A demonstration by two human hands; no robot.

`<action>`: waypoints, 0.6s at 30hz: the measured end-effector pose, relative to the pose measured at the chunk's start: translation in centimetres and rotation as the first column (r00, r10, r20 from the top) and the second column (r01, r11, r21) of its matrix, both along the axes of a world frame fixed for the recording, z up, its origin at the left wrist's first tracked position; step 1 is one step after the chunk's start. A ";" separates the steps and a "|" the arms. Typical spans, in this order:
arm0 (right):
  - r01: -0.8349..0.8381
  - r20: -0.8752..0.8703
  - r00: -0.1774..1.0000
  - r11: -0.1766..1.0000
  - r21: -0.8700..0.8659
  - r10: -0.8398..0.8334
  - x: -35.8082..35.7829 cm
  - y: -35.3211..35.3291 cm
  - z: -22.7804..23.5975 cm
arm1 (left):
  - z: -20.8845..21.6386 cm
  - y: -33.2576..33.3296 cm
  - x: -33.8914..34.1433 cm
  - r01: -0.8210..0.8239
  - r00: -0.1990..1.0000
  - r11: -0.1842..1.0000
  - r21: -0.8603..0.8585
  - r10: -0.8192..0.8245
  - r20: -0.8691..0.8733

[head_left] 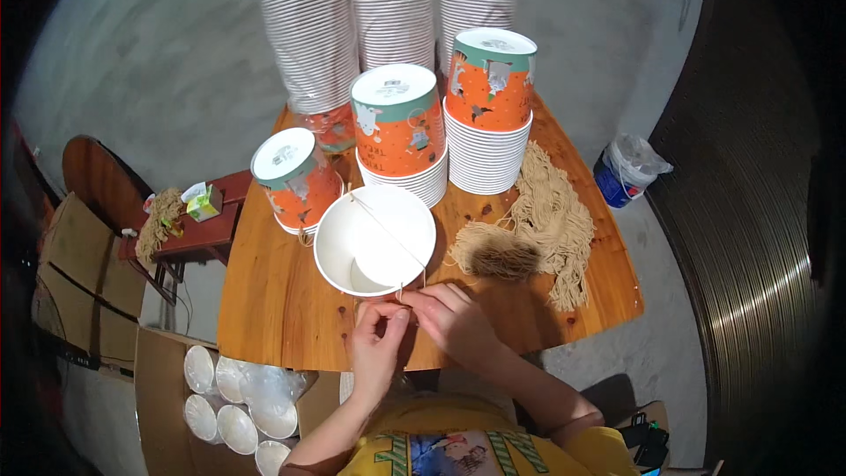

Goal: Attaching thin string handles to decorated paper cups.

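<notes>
The left fingers (396, 321) are nearly closed, thumb and fingertip pinched together, and the right fingers (429, 305) are bent in close against them. Between them they have hold of a thin beige cord (379, 223); which strand belongs to which hand is too small to tell. A short piece of the cord rises just above the fingertips, and a length runs away from them, up and to the left, across a round white-lined paper bucket (335, 254). That bucket stands directly beyond the fingers, its near rim close to them and its open mouth tipped toward the person.

To the right of the fingers lies a loose heap of beige yarn-like cord (557, 225), its nearer end dark in shadow. Farther beyond the fingers, three stacks of upside-down paper buckets, orange with a green band and white base, stand at the left (301, 196), the middle (407, 137) and the right (489, 99). Behind these rise tall columns of nested white-rimmed buckets in clear plastic (392, 13). All rest on a varnished orange-brown wooden table (275, 322).

Below and left of the fingers, a brown cardboard box (157, 388) holds plastic-wrapped white buckets (236, 427). Well off to the right, a blue-and-white plastic pail (615, 178) sits on the floor.
</notes>
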State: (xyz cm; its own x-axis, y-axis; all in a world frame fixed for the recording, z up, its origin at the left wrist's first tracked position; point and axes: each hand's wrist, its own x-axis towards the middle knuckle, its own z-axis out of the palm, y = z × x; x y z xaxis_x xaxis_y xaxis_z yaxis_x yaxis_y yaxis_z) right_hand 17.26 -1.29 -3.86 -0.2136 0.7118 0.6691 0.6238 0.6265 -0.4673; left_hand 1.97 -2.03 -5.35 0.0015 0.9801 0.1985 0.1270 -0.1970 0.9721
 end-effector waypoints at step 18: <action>-0.023 0.006 1.000 0.999 0.042 0.022 -0.9 -1.4 -0.6 | 2.0 1.0 2.4 -0.034 0.811 0.960 -0.279 0.190 0.554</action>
